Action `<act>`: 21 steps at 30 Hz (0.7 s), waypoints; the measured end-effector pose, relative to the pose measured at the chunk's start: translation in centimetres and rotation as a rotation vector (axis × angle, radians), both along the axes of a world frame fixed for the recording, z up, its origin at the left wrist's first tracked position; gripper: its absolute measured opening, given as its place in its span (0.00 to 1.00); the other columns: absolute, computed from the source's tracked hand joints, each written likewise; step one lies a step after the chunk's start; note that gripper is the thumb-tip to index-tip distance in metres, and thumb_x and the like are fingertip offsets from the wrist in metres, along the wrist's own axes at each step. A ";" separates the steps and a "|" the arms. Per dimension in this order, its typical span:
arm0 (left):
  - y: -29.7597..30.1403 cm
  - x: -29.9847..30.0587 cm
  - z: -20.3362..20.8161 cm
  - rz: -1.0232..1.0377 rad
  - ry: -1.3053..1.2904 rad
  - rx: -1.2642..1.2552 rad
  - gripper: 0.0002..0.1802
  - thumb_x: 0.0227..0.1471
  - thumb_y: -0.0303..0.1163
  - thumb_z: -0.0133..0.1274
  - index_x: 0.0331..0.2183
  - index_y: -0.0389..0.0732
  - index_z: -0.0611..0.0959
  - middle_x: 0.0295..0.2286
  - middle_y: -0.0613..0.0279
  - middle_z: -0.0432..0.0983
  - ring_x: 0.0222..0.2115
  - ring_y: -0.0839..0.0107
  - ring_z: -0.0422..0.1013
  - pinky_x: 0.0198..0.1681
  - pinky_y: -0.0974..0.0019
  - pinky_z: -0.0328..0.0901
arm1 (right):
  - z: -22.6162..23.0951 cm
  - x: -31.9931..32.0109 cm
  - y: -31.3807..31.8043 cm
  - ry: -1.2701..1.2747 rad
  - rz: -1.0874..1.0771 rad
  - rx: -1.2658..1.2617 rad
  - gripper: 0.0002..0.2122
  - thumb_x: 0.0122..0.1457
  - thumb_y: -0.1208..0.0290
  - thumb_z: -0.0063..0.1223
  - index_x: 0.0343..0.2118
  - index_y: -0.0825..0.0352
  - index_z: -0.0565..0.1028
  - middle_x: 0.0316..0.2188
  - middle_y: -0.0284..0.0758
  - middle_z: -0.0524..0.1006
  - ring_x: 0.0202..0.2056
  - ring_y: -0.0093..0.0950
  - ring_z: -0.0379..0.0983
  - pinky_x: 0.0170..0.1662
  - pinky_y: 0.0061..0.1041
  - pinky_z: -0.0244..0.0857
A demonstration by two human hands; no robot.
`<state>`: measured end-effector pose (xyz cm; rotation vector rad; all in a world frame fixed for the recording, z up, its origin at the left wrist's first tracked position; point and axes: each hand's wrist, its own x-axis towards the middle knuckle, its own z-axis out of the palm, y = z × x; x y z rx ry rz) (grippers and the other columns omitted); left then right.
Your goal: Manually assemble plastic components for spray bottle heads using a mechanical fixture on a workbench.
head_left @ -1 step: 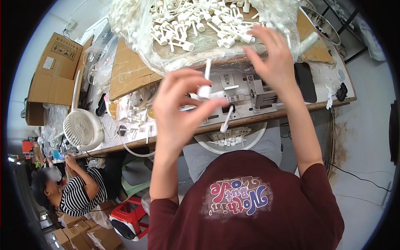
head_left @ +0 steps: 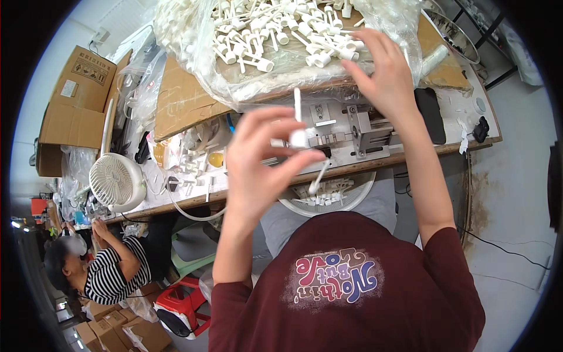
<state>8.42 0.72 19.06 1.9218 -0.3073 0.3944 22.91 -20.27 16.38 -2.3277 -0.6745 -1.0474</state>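
My left hand (head_left: pixel 258 155) is curled, fingers and thumb closed about a white plastic part (head_left: pixel 298 138) with a cup-like head and a thin stem pointing up. It hangs over the front of a metal clamping fixture (head_left: pixel 366 132) on the bench. Below my left thumb, another stemmed white part (head_left: pixel 315 188) shows over a white basket (head_left: pixel 358 206) on my lap; it appears unheld. My right hand (head_left: pixel 387 76) is open, fingers apart, by the right edge of a heap of similar white parts (head_left: pixel 258 35). Nothing shows in its fingers.
Clear plastic sheeting (head_left: pixel 234 88) lies under the heap, over cardboard (head_left: pixel 182 100). A white fan (head_left: pixel 117 182) and its hose-like cable stand left. A black case (head_left: pixel 430 117) lies right of the fixture. A person in a striped top (head_left: pixel 120 267) sits at lower left.
My left hand has shifted slightly right and down with the white part. My right hand has moved a little toward the heap. The loose part over the basket is slightly lower.
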 end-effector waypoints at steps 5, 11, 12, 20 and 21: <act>-2.0 -3.1 -6.4 0.034 -0.009 0.318 0.17 0.43 0.22 0.65 0.39 0.38 0.85 0.50 0.55 0.75 0.34 0.67 0.80 0.36 0.68 0.75 | -1.5 2.6 1.6 0.176 0.050 -0.012 0.16 0.54 0.65 0.61 0.46 0.62 0.77 0.43 0.36 0.77 0.41 0.39 0.76 0.46 0.35 0.70; -3.1 -2.8 -11.7 0.117 -0.189 0.663 0.17 0.42 0.28 0.65 0.39 0.40 0.84 0.49 0.58 0.77 0.27 0.67 0.77 0.29 0.67 0.69 | -1.5 1.5 3.6 0.056 0.037 -0.027 0.10 0.55 0.70 0.59 0.41 0.60 0.80 0.36 0.32 0.78 0.38 0.34 0.76 0.40 0.33 0.72; -3.1 -2.7 -12.1 0.113 -0.197 0.696 0.17 0.42 0.29 0.65 0.38 0.39 0.84 0.49 0.58 0.77 0.26 0.68 0.77 0.28 0.67 0.68 | -1.3 1.4 3.6 0.013 0.030 -0.036 0.10 0.55 0.70 0.59 0.40 0.60 0.80 0.36 0.32 0.78 0.38 0.34 0.76 0.39 0.33 0.72; -3.2 -1.6 -11.6 0.098 -0.177 0.765 0.15 0.41 0.29 0.65 0.35 0.40 0.84 0.49 0.57 0.77 0.22 0.68 0.75 0.26 0.67 0.67 | -0.5 2.7 1.3 0.128 0.121 0.110 0.06 0.58 0.74 0.57 0.37 0.65 0.80 0.35 0.33 0.80 0.33 0.32 0.79 0.35 0.26 0.72; -3.2 -1.7 -11.6 0.099 -0.164 0.766 0.15 0.40 0.29 0.65 0.35 0.41 0.84 0.49 0.57 0.77 0.21 0.68 0.75 0.26 0.68 0.67 | -0.2 2.8 1.1 0.187 0.141 0.173 0.06 0.58 0.74 0.56 0.37 0.65 0.80 0.35 0.33 0.80 0.32 0.30 0.79 0.35 0.25 0.72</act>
